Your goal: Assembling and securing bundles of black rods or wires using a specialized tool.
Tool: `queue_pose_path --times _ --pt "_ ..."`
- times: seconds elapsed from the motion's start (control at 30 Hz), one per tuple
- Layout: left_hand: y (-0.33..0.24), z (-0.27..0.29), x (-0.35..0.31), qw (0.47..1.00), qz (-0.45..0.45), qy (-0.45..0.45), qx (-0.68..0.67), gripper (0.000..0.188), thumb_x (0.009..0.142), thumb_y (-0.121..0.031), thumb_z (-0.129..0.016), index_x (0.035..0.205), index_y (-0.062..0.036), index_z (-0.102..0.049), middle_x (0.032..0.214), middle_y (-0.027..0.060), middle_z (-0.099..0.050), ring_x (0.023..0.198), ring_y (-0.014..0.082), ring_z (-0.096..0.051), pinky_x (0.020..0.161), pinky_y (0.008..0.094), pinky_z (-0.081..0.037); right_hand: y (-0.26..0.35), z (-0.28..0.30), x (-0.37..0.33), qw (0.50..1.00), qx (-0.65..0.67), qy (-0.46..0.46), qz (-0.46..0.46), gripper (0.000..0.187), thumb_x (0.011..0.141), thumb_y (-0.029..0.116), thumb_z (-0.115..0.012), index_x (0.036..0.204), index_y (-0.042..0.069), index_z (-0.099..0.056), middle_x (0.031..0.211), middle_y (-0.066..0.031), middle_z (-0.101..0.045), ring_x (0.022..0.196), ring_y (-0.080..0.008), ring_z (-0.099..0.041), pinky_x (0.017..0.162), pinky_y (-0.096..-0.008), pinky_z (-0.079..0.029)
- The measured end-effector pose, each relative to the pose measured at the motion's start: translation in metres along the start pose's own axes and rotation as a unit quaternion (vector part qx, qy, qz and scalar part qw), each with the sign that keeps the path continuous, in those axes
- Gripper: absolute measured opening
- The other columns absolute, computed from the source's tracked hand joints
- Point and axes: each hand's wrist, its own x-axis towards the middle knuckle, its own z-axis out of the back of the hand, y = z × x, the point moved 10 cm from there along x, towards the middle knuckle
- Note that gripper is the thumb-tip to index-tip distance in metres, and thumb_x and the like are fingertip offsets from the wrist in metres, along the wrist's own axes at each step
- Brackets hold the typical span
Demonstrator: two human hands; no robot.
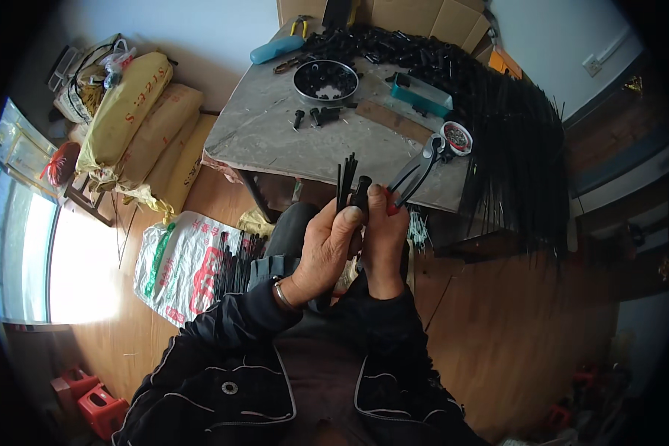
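Note:
In front of me, at the near edge of the table, my left hand (321, 249) is closed around a bundle of thin black rods (344, 178) that stick up past the fingers. A short black plastic fitting (362, 186) with a wider top stands upright between my two hands, by my left thumb. My right hand (384, 249) is closed on pincers (416, 172) with a metal head and dark, red-ended handles, pointing away to the right. Its thumb is beside the fitting; whether it also grips the fitting is hidden.
The grey table (260, 126) carries a round metal bowl (325, 62) of black parts, a teal tray (421, 95), a small dish (456, 138) and a heap of black pieces (401, 46). Long black rods (516, 141) overhang its right side. Sacks (130, 111) lean at left.

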Motion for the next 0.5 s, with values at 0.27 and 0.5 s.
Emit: queue_pose_path --times 0.27,0.5 --pt "0.004 0.002 0.001 0.999 0.020 0.031 0.001 0.043 0.100 -0.045 -0.046 0.097 -0.0033 -0.057 0.065 -0.0042 -0.046 0.056 0.0034 -0.041 0.050 0.0197 -0.033 -0.005 -0.001 0.002 0.988 0.102 0.079 -0.087 0.024 0.094 0.025 -0.062 0.086 0.003 -0.062 0.067 0.0007 -0.058 0.055 -0.0058 -0.049 0.052 -0.0204 -0.039" --pt "0.003 -0.003 -0.001 0.997 0.033 0.075 0.005 0.051 0.098 -0.051 -0.044 0.104 -0.0022 -0.058 0.066 -0.0039 -0.047 0.057 0.0039 -0.040 0.051 0.0198 -0.032 0.003 0.015 0.005 0.998 0.021 -0.024 0.048 0.021 0.094 0.022 -0.061 0.086 0.003 -0.060 0.071 -0.0009 -0.061 0.059 -0.0057 -0.050 0.050 -0.0206 -0.039"
